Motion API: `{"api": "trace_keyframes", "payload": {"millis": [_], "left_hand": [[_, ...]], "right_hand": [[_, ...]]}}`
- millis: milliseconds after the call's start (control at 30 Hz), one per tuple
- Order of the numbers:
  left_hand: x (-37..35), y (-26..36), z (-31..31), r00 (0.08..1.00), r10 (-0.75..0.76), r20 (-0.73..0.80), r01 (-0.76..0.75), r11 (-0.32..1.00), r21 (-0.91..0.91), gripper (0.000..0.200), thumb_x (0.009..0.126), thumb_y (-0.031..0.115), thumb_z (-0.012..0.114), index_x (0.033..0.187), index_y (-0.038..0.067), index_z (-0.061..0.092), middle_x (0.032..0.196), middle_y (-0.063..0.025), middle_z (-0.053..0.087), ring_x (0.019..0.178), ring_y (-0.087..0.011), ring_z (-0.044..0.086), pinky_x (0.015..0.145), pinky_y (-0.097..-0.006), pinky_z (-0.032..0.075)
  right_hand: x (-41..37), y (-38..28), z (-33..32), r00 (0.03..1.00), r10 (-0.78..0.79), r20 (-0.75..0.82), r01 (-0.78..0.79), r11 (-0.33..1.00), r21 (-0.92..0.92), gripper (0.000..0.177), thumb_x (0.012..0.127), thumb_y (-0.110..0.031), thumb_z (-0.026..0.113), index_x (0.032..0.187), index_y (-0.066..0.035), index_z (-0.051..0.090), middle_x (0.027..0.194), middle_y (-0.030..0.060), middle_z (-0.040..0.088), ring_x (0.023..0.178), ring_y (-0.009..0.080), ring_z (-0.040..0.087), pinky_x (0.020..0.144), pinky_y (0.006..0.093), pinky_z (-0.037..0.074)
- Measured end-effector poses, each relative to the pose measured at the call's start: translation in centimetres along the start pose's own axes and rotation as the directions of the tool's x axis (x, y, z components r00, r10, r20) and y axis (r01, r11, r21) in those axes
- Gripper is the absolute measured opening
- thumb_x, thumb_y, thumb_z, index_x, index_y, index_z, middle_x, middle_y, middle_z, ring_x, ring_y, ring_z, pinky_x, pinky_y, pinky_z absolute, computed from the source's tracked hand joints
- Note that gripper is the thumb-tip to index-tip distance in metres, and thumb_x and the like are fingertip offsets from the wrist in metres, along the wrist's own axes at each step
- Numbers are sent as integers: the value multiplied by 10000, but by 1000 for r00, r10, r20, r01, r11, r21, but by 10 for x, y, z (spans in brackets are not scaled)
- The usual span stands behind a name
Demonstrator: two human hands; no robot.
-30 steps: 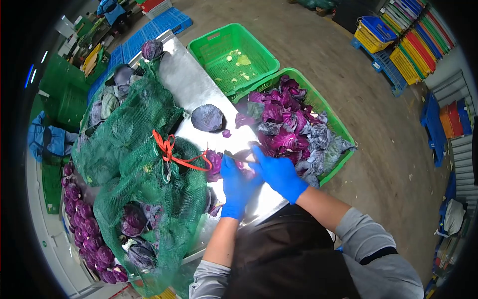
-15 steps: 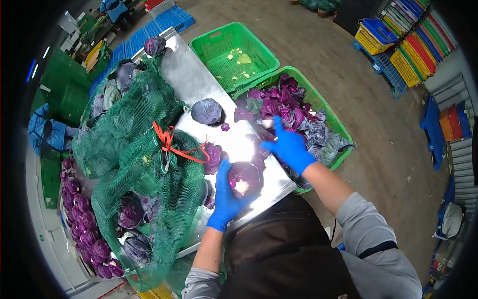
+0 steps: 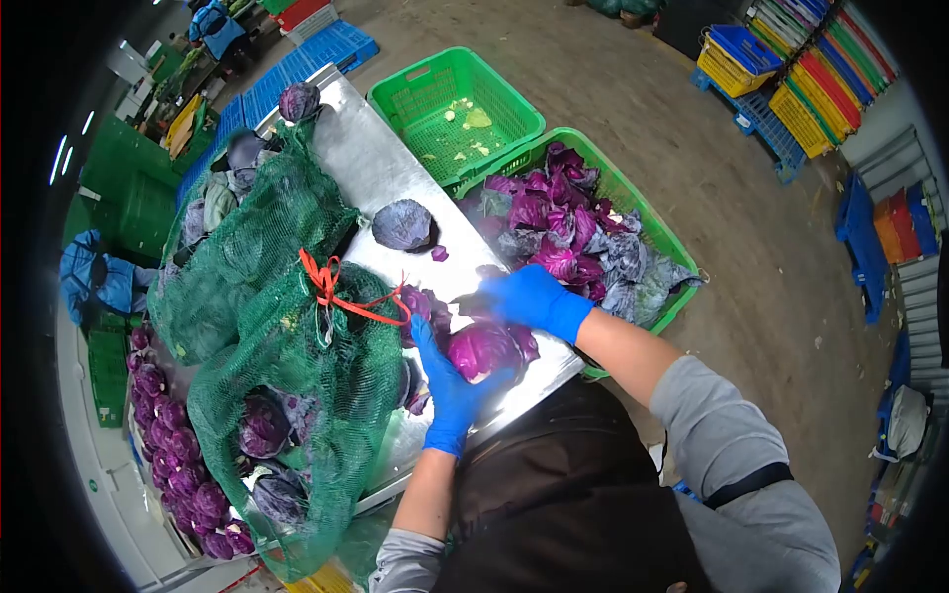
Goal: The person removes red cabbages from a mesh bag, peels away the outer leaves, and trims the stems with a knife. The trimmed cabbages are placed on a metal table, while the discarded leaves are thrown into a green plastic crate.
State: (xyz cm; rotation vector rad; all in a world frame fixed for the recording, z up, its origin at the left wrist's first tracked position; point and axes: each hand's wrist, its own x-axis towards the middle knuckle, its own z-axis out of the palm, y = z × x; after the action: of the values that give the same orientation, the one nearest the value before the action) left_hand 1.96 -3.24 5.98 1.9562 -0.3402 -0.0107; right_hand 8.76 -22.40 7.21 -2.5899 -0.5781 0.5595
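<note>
My left hand (image 3: 451, 395), in a blue glove, cups the left side of a red cabbage (image 3: 481, 349) on the steel table (image 3: 381, 148). In a blue glove too, my right hand (image 3: 539, 298) hovers just above and beyond that cabbage, its fingers smeared by motion; whether they hold anything is hidden. Another purple cabbage (image 3: 420, 308) sits beside my left fingertips, partly covered. Farther up the table lies a dull, greyish outer-leaved cabbage (image 3: 403, 225) with a small purple leaf scrap (image 3: 439, 254) near it.
Green mesh sacks (image 3: 297, 371) of cabbages, tied with red ribbon (image 3: 326, 282), fill the table's left. A green crate (image 3: 682, 257) heaped with loose leaves stands right; another green crate (image 3: 529, 109) holds a few scraps. Peeled cabbages (image 3: 183, 465) are piled far left. A person (image 3: 219, 30) is at upper left.
My right hand has come from over the leaf crate back to the cabbage. The cabbage under my left hand has turned, its pale cut stem now facing lower and mostly out of sight.
</note>
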Motion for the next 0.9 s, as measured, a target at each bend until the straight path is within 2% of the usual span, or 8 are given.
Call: {"api": "trace_keyframes", "payload": {"millis": [67,167,267,367,500,567,733,900], "left_hand": [[-13,-9,2,993,-78,-88,74,996,-42,1157,476,331,872,1360,2,203,1349,-145,304,1238,-283,343,1043,-382,311],[-35,-41,-2,994,-68,-84,74,995,64,1066,464,342,878,1314,27,319,1299,-135,352,1207,-275,379,1030,-373,328],[-28,-27,-3,992,-98,-76,98,995,1,947,489,359,866,1258,48,408,1213,-126,425,1151,-268,438,991,-352,369],[-2,5,-15,957,-269,110,243,949,202,895,539,378,835,1248,27,415,1180,-148,471,1107,-282,484,951,-357,406],[14,-4,-17,895,-389,219,309,894,324,895,552,328,839,1263,-12,416,1154,-148,531,1055,-247,535,940,-340,429],[6,-22,-19,912,-362,191,325,925,198,861,572,303,832,1271,-8,437,1204,-150,527,1064,-227,540,940,-331,428],[-21,-29,-24,962,-260,77,266,962,-67,739,644,205,784,1275,3,456,1223,-128,520,1082,-211,521,948,-321,417],[-28,-38,-38,833,-545,-89,397,703,-590,556,759,89,657,1271,25,452,1173,-119,523,1021,-182,539,898,-305,454]], "right_hand": [[-16,-1,-28,843,415,343,-521,469,713,562,824,-316,584,1328,-137,414,1324,146,445,1070,189,558,861,372,473],[-35,15,27,799,251,-546,-258,964,66,547,780,-343,637,1289,-212,485,804,141,620,607,335,592,614,418,488],[-47,-14,34,705,107,-701,237,896,375,589,769,-324,677,1306,-187,478,729,123,595,565,274,567,585,399,476],[-55,-13,51,953,270,140,-263,500,825,590,773,-306,695,1305,-163,484,786,93,607,605,195,554,610,361,481],[-45,5,85,987,154,54,-128,526,841,552,794,-306,682,1290,-149,498,819,80,636,639,135,571,593,311,482],[-31,10,130,873,93,-479,276,716,642,290,856,-288,605,1046,-71,630,728,22,617,581,111,566,519,232,465],[-22,12,94,890,453,-53,-229,544,807,198,840,-196,564,981,-65,612,773,138,651,654,235,651,578,343,516],[-12,27,65,790,284,-544,-135,945,297,256,824,-219,560,1034,-75,578,789,162,624,674,321,621,571,424,497]]}}
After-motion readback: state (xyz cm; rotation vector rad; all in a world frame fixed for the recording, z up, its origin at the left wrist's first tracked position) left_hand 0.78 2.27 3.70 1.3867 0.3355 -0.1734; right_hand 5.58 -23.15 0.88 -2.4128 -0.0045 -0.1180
